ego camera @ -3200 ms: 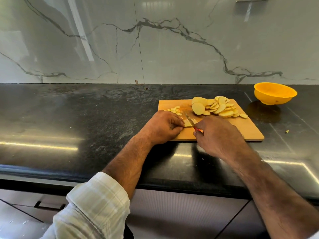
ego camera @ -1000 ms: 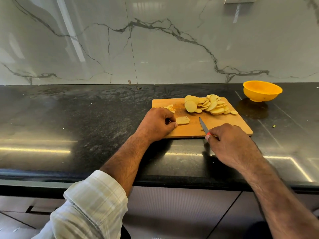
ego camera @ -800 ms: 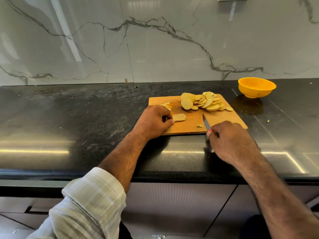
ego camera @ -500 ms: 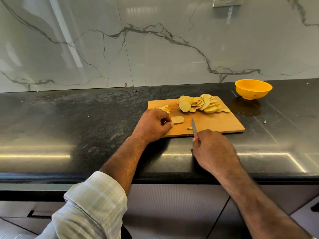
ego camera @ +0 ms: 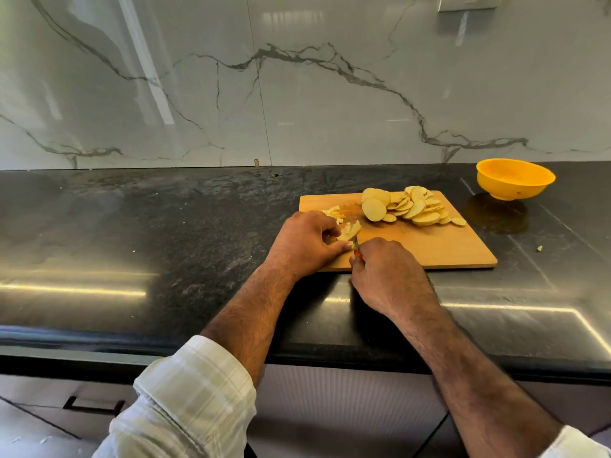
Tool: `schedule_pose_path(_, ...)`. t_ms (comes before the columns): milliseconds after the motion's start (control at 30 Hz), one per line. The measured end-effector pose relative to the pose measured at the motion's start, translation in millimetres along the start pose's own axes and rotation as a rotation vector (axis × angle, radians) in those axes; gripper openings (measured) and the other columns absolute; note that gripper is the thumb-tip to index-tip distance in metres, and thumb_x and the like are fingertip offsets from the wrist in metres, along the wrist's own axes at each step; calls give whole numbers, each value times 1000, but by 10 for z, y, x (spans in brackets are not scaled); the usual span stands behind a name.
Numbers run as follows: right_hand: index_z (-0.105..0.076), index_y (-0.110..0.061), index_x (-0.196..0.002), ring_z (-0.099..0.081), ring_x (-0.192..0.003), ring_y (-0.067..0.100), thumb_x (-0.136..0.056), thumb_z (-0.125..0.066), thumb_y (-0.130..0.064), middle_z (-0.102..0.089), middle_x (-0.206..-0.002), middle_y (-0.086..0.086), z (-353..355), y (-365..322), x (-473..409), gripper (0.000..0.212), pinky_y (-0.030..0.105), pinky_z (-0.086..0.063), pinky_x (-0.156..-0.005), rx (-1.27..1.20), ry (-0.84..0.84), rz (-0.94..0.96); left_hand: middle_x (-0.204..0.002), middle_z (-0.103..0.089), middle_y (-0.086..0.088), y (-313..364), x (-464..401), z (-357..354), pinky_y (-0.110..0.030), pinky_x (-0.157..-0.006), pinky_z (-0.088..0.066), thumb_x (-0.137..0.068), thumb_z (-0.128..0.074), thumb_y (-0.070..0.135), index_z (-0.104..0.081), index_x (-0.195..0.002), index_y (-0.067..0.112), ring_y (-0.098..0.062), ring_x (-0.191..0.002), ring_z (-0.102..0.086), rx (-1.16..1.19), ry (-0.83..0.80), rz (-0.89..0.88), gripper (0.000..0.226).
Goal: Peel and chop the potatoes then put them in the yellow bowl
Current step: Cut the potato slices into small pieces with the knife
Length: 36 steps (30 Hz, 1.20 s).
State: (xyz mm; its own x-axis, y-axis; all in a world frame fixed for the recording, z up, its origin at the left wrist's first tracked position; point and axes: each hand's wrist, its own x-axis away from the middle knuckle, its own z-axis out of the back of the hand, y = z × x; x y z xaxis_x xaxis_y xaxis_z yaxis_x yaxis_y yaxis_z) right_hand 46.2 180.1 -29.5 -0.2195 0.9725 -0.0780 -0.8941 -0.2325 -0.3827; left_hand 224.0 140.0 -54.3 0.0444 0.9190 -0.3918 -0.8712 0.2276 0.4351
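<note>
At frame centre, a potato piece [ego camera: 349, 231] is pinched by the left hand [ego camera: 305, 242] on the cutting board [ego camera: 429, 246]. A knife [ego camera: 355, 246] is gripped by the right hand [ego camera: 386, 274], touching the left. Potato slices [ego camera: 408, 206] are piled on the board's far side; the yellow bowl [ego camera: 515, 178] is located upper right.

Black counter [ego camera: 165, 233], wooden board [ego camera: 439, 246] on it right of centre, yellow bowl [ego camera: 515, 178] just beyond board's far right corner, small scrap [ego camera: 539, 248] right of board
</note>
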Motion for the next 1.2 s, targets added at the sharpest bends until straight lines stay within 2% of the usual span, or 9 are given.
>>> schedule_pose_path(133, -63, -23, -108, -57, -86, 12, -102, -57, -44, -61, -97, -3, 20, -46, -139, 23, 30, -51, -67, 11, -28, 47, -96, -71, 14, -41, 0, 51, -37, -84, -60, -87, -80, 52, -78, -99, 26, -6, -88, -65, -79, 52, 38, 29)
schedule_pose_path(267, -67, -25, -118, -58, -94, 14, -101, -58, -44, -64, -105, -4, 127, -68, -179, 27, 31, -54, -75, 74, -47, 88, -103, -70, 16, -70, 15, 112, -38, -87, -59, -88, -76, 51, -77, -101, 31, -6, -97, -64, -158, 102, 56, 23)
schedule_pose_path(433, -64, -29, -123, -61, -98, 16, -99, -59, -48, -64, -107, -4, 283, 20, -46, 31, 39, -59, -84, 223, -27, 90, -103, -69, 19, -45, 5, 106, -35, -88, -57, -88, -76, 56, -77, -105, 36, -3, -100, -61, -139, 37, 26, 27)
schedule_pose_path(567, -63, -30, -129, -60, -103, 16, -99, -58, -49, -64, -114, -4, 392, 62, 26, 35, 40, -58, -88, 266, -66, 106, -103, -66, 18, 4, -14, 96, -33, -88, -55, -93, -72, 54, -76, -112, 37, -3, -100, -57, -174, 24, 4, 26)
schedule_pose_path(700, -60, -30, -135, -60, -109, 17, -101, -57, -50, -65, -122, -3, 412, 38, -16, 40, 35, -54, -83, 295, -59, 140, -104, -65, 18, 14, 0, 82, -37, -92, -54, -96, -68, 54, -73, -123, 44, -5, -107, -56, -157, 7, -34, 30)
schedule_pose_path(833, -61, -29, -132, -60, -103, 17, -101, -58, -49, -65, -118, -1, 408, 79, -111, 38, 35, -53, -79, 269, -58, 89, -108, -61, 15, -12, 13, 80, -42, -95, -53, -99, -62, 57, -76, -120, 42, -9, -113, -53, -221, -30, -32, 29)
schedule_pose_path(1033, -61, -28, -130, -57, -101, 16, -100, -59, -48, -63, -117, -2, 395, 214, -145, 36, 38, -53, -83, 258, -49, 29, -107, -59, 13, -23, -8, 60, -39, -94, -53, -100, -61, 56, -76, -119, 39, -8, -112, -51, -214, -62, -26, 29)
schedule_pose_path(1200, -62, -28, -129, -57, -101, 16, -99, -60, -48, -62, -117, -2, 292, 205, -156, 36, 38, -55, -85, 223, -55, 39, -103, -62, 16, -52, -17, 52, -34, -89, -51, -95, -67, 57, -76, -112, 34, -4, -104, -51, -188, -1, 12, 29)
